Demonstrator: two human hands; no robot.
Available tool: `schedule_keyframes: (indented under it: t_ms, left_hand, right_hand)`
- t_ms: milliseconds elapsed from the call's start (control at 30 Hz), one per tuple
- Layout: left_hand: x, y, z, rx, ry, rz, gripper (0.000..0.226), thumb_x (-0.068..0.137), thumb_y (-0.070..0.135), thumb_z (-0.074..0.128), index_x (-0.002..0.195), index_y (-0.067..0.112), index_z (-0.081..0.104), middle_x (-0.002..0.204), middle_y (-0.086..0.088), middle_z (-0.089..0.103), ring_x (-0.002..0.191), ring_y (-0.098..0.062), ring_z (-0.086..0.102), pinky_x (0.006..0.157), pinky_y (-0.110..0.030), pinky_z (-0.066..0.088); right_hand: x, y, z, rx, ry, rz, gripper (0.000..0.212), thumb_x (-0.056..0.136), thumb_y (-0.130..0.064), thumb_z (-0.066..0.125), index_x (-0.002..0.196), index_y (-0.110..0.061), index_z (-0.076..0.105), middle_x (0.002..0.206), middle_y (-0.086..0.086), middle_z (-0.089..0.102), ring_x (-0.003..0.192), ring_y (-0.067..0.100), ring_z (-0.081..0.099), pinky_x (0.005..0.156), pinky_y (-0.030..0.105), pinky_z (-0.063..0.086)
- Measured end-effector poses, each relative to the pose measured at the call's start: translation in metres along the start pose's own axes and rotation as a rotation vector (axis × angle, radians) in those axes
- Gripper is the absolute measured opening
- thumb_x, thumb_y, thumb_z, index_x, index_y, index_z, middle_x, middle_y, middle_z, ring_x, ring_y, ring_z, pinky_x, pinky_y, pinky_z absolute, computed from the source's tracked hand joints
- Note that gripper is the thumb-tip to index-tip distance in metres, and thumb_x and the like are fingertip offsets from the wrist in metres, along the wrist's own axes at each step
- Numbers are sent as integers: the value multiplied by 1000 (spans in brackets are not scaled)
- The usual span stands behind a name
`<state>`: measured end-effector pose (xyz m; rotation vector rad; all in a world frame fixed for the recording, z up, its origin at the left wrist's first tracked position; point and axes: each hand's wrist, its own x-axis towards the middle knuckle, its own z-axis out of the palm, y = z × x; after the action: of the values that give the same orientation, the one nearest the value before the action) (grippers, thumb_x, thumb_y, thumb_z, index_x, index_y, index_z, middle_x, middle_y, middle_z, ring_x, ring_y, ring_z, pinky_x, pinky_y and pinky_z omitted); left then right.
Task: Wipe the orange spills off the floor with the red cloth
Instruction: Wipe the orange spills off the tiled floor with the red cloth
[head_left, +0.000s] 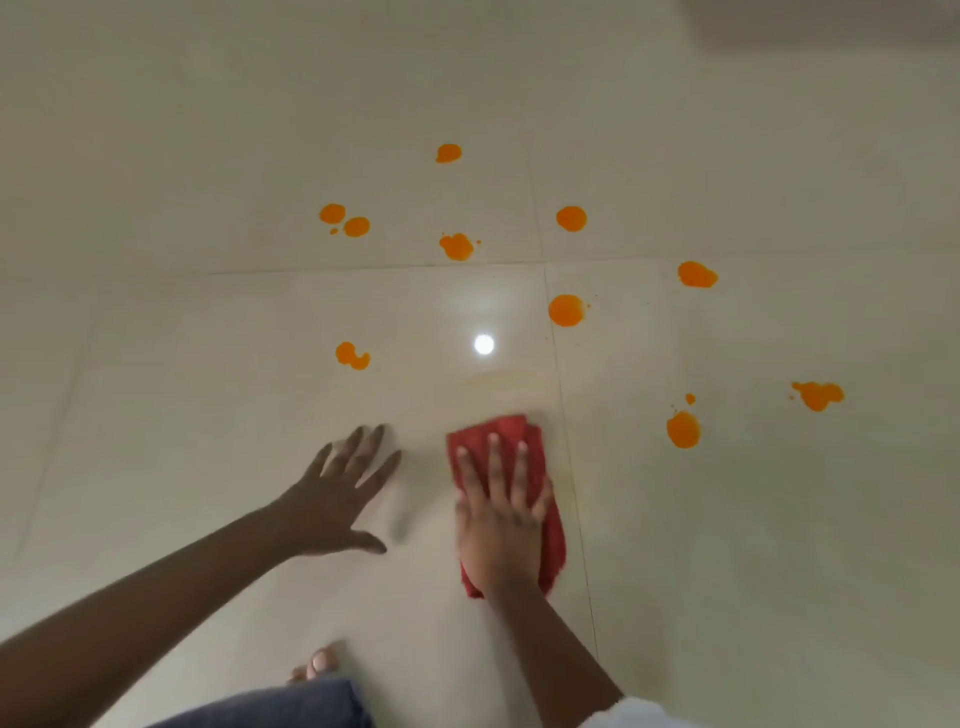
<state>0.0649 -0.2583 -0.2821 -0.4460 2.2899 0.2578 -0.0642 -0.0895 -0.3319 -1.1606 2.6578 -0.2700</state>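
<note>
The right hand (498, 512) lies flat on the red cloth (524, 447), fingers straight and spread, pressing it to the pale tiled floor (208, 364) beside a grout line. The left hand (337, 493) rests just beside it on bare tile, fingers splayed wide, holding nothing. Past the cloth's far edge there is a faint yellowish smear (511, 387). Orange spills (566, 310) dot the tiles beyond and to the right, well apart from the cloth. A ceiling light's reflection (483, 344) glints on the floor, and bare toes (317, 665) show near a denim knee (291, 706)
</note>
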Motion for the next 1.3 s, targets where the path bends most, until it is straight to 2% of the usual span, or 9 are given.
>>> schedule_keyframes:
  t_ms: [100, 300, 533, 667, 767, 867, 1000, 1200, 1300]
  left_hand:
    - [-2, 5, 16, 26, 235, 56, 106, 72, 77, 37, 148, 11, 6, 153, -25, 3, 139, -48, 7, 109, -58, 22]
    - [3, -3, 27, -67, 307, 47, 95, 73, 78, 26, 142, 12, 28, 148, -21, 31, 133, -43, 31, 98, -60, 39]
    - [2, -48, 42, -302, 354, -155, 124, 54, 94, -3, 147, 12, -3, 153, -8, -18, 143, -28, -15, 116, -53, 7]
    - [-1, -68, 46, -364, 353, -261, 128, 48, 96, -6, 147, 15, -10, 152, -4, -26, 143, -24, -20, 116, -50, 2]
    - [-2, -72, 51, -393, 353, -269, 125, 49, 95, -8, 146, 16, -16, 151, -5, -31, 139, -22, -27, 117, -46, -1]
    - [-1, -71, 55, -390, 334, -273, 121, 50, 92, -12, 143, 15, -24, 149, -7, -36, 138, -25, -31, 117, -45, -4]
    - [0, -75, 56, -388, 347, -281, 114, 52, 94, -4, 135, 22, -34, 148, -4, -38, 137, -24, -34, 115, -46, -10]
    - [3, -99, 49, -473, 346, -297, 115, 64, 85, 31, 135, 20, -33, 149, -4, -37, 135, -22, -37, 115, -43, -12]
    - [7, -98, 53, -436, 340, -277, 118, 67, 82, 41, 131, 22, -38, 142, -6, -45, 133, -27, -39, 114, -44, -13]
  right_hand:
    - [45, 14, -2, -135, 56, -229, 50, 90, -39, 43, 140, -36, 37, 151, 2, 34, 139, 34, 28, 103, 62, 29]
    - [50, 81, -16, -105, 190, 265, 50, 92, -35, 39, 142, -31, 37, 152, 7, 32, 139, 37, 26, 104, 63, 26]
    - [44, -41, 18, -25, 22, -413, 52, 88, -39, 42, 140, -41, 34, 153, -3, 30, 142, 30, 23, 108, 60, 22]
    - [121, -13, 2, -157, 1, -124, 50, 95, -39, 33, 145, -40, 24, 157, -2, 17, 145, 30, 10, 112, 56, 12]
    - [74, -5, 10, -79, 146, 115, 50, 90, -37, 36, 140, -34, 39, 152, 5, 32, 140, 35, 25, 105, 60, 22]
    - [15, -51, 33, -83, 38, -155, 57, 86, -38, 39, 142, -34, 34, 153, 5, 30, 139, 36, 25, 104, 62, 22]
    - [102, -118, 29, -39, -36, -524, 50, 93, -39, 30, 143, -39, 29, 156, -2, 22, 144, 30, 14, 111, 59, 13]
    - [148, -78, 18, -61, 75, -51, 50, 95, -36, 32, 144, -38, 27, 157, 1, 20, 144, 31, 11, 110, 59, 11]
    - [67, -102, 36, -39, 44, -208, 52, 90, -38, 36, 142, -33, 35, 153, 4, 28, 140, 36, 24, 106, 64, 20]
